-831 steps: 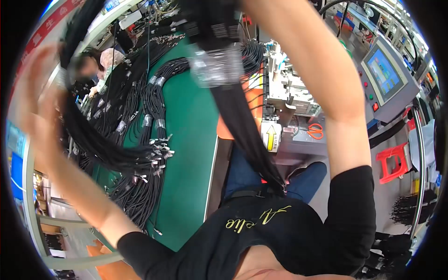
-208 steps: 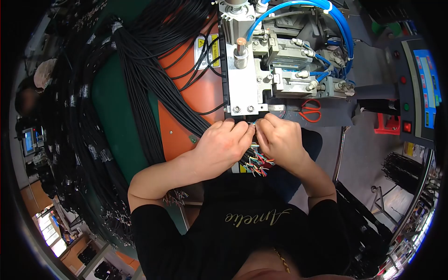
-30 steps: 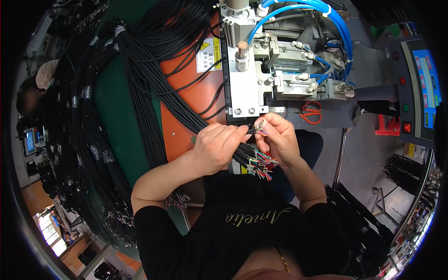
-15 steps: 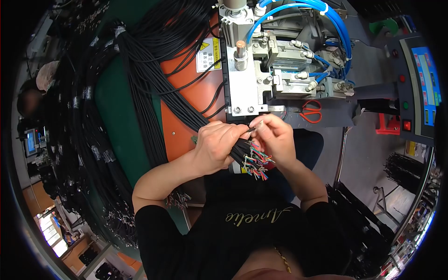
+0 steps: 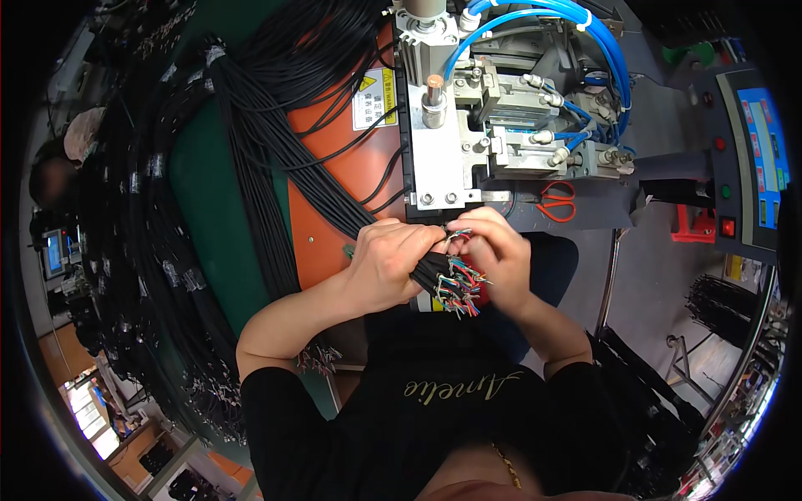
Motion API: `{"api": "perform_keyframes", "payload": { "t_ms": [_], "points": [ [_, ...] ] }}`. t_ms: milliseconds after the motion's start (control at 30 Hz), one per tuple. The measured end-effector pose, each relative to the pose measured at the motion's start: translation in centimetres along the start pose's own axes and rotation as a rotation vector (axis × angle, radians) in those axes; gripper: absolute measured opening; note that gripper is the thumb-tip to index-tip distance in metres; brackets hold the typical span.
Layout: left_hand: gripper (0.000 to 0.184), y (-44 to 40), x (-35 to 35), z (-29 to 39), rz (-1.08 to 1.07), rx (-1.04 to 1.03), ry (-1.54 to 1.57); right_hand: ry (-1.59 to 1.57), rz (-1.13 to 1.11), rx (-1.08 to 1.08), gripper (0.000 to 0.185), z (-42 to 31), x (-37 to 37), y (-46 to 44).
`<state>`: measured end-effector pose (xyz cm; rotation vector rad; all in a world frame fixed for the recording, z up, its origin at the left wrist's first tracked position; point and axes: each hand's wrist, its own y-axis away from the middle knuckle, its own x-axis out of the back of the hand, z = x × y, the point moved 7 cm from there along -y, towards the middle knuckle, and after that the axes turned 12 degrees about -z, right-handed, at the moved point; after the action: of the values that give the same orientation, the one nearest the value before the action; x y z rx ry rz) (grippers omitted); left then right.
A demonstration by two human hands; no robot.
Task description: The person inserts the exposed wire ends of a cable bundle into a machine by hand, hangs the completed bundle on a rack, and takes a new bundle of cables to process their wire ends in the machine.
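My left hand (image 5: 386, 260) is wrapped round a bundle of black cables (image 5: 428, 273), just in front of a metal pneumatic machine (image 5: 439, 163). Beyond its fingers, stripped cable ends (image 5: 458, 288) show thin wires in red, green, blue and white. Between the thumb and index finger of that hand, one cable is held apart from the rest, its coloured wires (image 5: 459, 236) spread out. My right hand (image 5: 503, 257) has its fingers closed at these wires, pinching the tips. Part of the wires is hidden behind the right fingers.
Orange-handled scissors (image 5: 558, 202) lie right of the machine. Blue air hoses (image 5: 616, 58) arch over it. Long black cables (image 5: 251, 159) cover the orange and green surfaces at left. A control panel screen (image 5: 762, 150) stands at right. Another person (image 5: 57, 179) is at the far left.
The single cable's end looked dark and covered before; now its coloured wires show, fanned out. My right fingers have shifted slightly and curled over them. My left hand stays in place.
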<state>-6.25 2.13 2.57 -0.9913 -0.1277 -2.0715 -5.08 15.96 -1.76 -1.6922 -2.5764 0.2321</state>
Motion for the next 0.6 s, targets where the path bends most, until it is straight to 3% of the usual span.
{"api": "perform_keyframes", "payload": {
  "t_ms": [67,167,333,367,433,533,600],
  "points": [
    [0.029,-0.1,0.0,0.0,-0.04,0.014,-0.002,-0.449,-0.06,-0.112,0.019,1.6,-0.1,-0.6],
    [0.035,-0.2,0.4,-0.7,-0.083,-0.007,0.128,-0.527,-0.173,-0.158,0.019,1.3,-0.2,-1.0],
    [0.006,-0.3,0.3,-2.6,-0.264,0.162,0.52,-0.56,-0.21,-0.236,0.019,2.1,-0.4,-1.0],
    [0.006,-0.3,0.5,-2.9,-0.263,0.163,0.518,-0.528,-0.202,-0.221,0.018,2.0,-0.4,-1.2],
    [0.027,-0.2,-0.1,-3.3,-0.363,0.188,0.633,-0.496,-0.193,-0.208,0.016,1.8,-0.3,-1.3],
    [0.027,-0.3,-0.5,-3.5,-0.352,0.165,0.698,-0.428,-0.183,-0.183,0.013,1.3,0.1,-1.4],
    [0.028,-0.2,-0.5,-3.2,-0.358,0.194,0.539,0.256,-0.173,0.061,0.011,-1.5,0.8,-1.8]
  ]
}}
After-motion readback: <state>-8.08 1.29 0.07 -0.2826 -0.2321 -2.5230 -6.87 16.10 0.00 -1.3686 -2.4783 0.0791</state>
